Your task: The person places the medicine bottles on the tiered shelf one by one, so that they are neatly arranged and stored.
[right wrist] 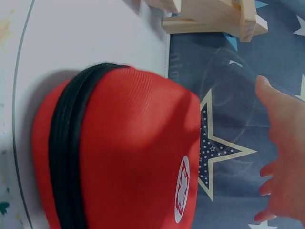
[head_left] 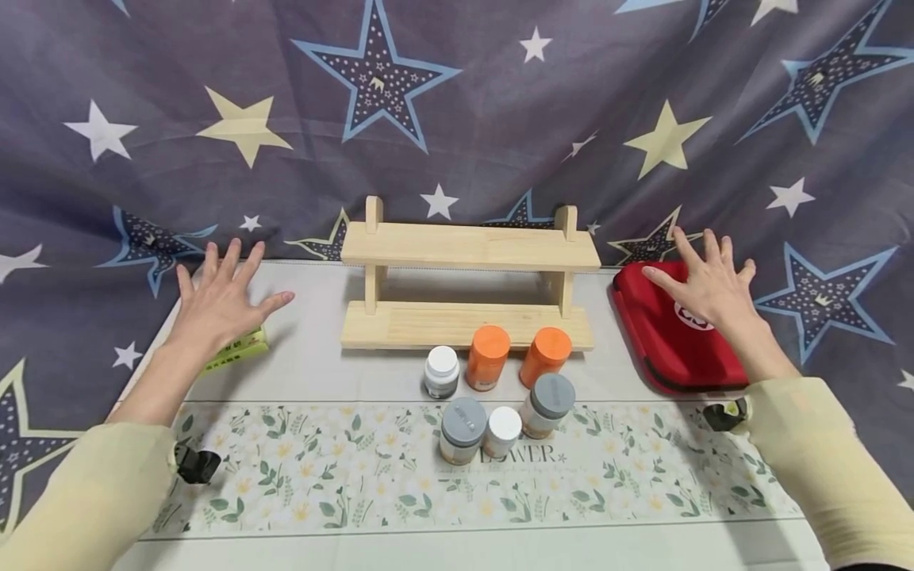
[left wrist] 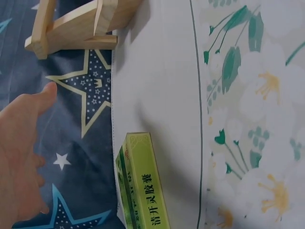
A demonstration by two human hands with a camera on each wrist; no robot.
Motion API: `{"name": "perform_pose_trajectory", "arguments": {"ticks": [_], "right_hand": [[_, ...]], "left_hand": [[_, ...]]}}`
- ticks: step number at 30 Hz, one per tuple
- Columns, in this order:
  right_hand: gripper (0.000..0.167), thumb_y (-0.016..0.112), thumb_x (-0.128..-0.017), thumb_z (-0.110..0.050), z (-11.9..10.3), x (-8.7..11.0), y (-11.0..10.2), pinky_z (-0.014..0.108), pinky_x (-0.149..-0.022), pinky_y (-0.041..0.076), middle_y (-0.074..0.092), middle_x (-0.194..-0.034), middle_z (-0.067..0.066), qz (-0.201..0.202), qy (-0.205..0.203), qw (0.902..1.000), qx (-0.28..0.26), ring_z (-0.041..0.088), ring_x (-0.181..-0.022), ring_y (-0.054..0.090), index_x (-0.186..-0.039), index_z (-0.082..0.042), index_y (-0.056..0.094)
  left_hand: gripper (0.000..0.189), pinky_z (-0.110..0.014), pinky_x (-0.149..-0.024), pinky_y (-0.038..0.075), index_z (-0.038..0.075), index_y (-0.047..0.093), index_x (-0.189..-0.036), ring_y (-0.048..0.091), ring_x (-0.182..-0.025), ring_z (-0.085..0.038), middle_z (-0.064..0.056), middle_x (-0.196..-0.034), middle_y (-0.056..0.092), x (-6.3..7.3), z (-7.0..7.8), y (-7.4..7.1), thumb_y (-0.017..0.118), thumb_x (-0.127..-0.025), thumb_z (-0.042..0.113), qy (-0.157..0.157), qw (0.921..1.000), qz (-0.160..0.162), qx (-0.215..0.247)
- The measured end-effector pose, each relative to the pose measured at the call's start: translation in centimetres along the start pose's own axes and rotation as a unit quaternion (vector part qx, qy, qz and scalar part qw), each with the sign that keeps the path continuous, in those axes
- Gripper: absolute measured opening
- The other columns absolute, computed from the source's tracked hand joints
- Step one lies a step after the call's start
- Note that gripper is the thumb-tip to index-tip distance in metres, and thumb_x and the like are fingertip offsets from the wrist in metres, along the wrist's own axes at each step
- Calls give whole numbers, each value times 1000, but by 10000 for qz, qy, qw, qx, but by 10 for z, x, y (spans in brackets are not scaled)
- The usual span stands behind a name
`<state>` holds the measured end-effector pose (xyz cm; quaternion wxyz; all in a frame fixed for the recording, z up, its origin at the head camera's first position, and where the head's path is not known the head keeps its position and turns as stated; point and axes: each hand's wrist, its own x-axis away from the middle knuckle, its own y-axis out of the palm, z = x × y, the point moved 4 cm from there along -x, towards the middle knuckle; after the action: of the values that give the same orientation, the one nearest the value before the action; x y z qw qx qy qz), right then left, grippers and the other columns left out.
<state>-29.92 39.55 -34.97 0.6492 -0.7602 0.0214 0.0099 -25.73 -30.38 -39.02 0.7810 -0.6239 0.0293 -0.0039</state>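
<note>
My left hand (head_left: 223, 300) is spread with its fingers apart over the left side of the table, holding nothing. Below it lies a green medicine box (left wrist: 143, 183) with printed characters, partly covered by the hand in the head view. On the right, my right hand (head_left: 710, 285) is also spread and holds nothing, above a red zippered first-aid case (right wrist: 138, 148) with a white emblem. Between the hands stands a two-tier wooden rack (head_left: 467, 246). In front of it are two orange bottles (head_left: 489, 358), two grey-lidded jars (head_left: 462, 428) and two white-capped bottles (head_left: 441, 371), all upright.
A white table cover (head_left: 300, 373) with a floral band (head_left: 321, 468) lies under everything. Behind the rack hangs a dark star-patterned cloth (head_left: 500, 119), which also runs down both sides. Black wrist cameras (head_left: 196, 464) sit at the cuffs.
</note>
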Motion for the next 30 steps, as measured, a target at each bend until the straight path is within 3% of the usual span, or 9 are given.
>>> {"name": "perform_pose_trajectory", "arguments": {"ticks": [8, 16, 22, 25, 27, 30], "right_hand": [[93, 41, -95, -76, -13, 7, 0, 86, -112, 8, 4, -170, 30, 438, -64, 9986, -277, 54, -157, 4, -167, -29, 5], [83, 50, -98, -65, -28, 23, -1, 80, -109, 23, 26, -166, 27, 1161, -193, 9872, -1079, 51, -150, 29, -166, -30, 18], [77, 58, -97, -58, -40, 35, 0, 76, -112, 29, 35, -165, 19, 1425, -211, 9729, -1810, 46, -147, 37, -164, -38, 26], [72, 63, -97, -52, -47, 41, 3, 68, -113, 34, 46, -158, 16, 1625, -376, 9613, -2192, 41, -143, 43, -161, -40, 33], [68, 67, -97, -48, -52, 44, 6, 58, -111, 39, 52, -153, 13, 1749, -463, 9520, -2468, 34, -139, 49, -158, -42, 38], [62, 71, -96, -40, -58, 49, 11, 31, -106, 46, 59, -144, 9, 1848, -562, 9356, -2956, 18, -128, 59, -154, -41, 46]], "left_hand": [[98, -78, -119, -11, 24, -4, -167, -14, -158, -49, -23, -172, -6, 6, 6, 5, 43, -97, 75, 76, 9986, 139, 514], [94, -75, -123, 3, 23, -3, -167, -1, -159, -50, -22, -173, 0, 7, 19, 15, 44, -100, 69, -19, 9900, 138, 1406], [90, -77, -120, 12, 32, -5, -166, 11, -156, -54, -21, -173, 5, 12, 30, 27, 47, -101, 66, -197, 9723, -31, 2329], [87, -78, -119, 17, 35, -6, -165, 19, -154, -54, -23, -172, 13, 15, 38, 34, 47, -102, 64, -197, 9611, -122, 2753], [86, -76, -119, 20, 37, -6, -165, 24, -153, -53, -23, -171, 18, 17, 44, 39, 47, -103, 63, -184, 9524, -188, 3039], [85, -72, -121, 25, 36, -6, -165, 30, -152, -51, -22, -170, 24, 18, 53, 46, 47, -103, 62, -171, 9388, -330, 3426]]}}
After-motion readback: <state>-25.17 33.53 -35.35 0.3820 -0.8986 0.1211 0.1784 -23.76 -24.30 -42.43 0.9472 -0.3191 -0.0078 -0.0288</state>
